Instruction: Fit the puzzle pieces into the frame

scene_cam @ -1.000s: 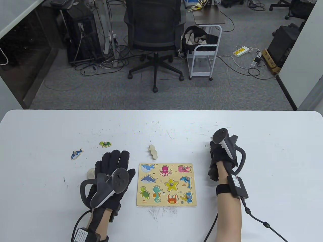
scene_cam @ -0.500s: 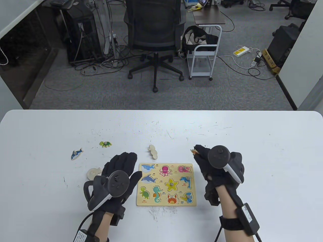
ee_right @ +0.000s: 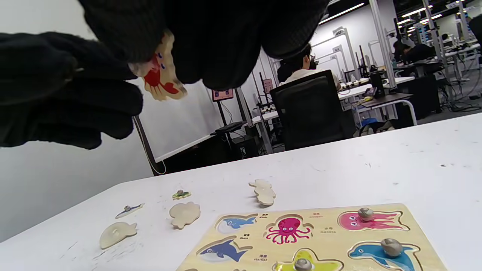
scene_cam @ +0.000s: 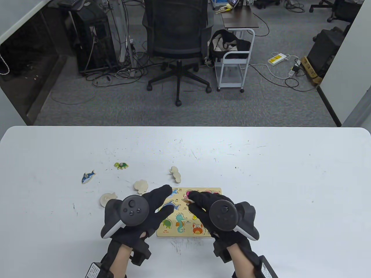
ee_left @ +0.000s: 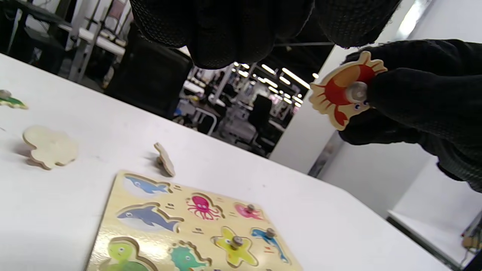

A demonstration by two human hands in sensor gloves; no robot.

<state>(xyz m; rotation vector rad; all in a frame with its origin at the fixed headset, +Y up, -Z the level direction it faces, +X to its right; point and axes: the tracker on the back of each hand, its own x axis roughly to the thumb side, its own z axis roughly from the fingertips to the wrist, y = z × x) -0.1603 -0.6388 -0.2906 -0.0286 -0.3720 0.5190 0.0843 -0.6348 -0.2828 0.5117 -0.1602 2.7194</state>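
Note:
The wooden puzzle frame (scene_cam: 174, 231) lies at the table's near middle, with several sea-animal pieces seated in it; it also shows in the left wrist view (ee_left: 188, 241) and the right wrist view (ee_right: 327, 233). My right hand (scene_cam: 191, 200) pinches a red crab piece (scene_cam: 187, 199) by its knob and holds it above the frame. The crab shows clearly in the left wrist view (ee_left: 344, 90) and in the right wrist view (ee_right: 162, 81). My left hand (scene_cam: 163, 201) hovers with fingers spread over the frame's left side, close beside the crab and holding nothing.
Loose pieces lie left of and behind the frame: a blue shark (scene_cam: 88, 176), a green turtle (scene_cam: 121, 165), a face-down seahorse shape (scene_cam: 176, 174) and two other face-down pieces (scene_cam: 141, 186) (scene_cam: 107, 199). An office chair (scene_cam: 176, 37) stands beyond the table's far edge.
My right hand has moved left from beside the frame to above it, carrying the crab. My left hand has moved right over the frame's left side, uncovering a face-down piece.

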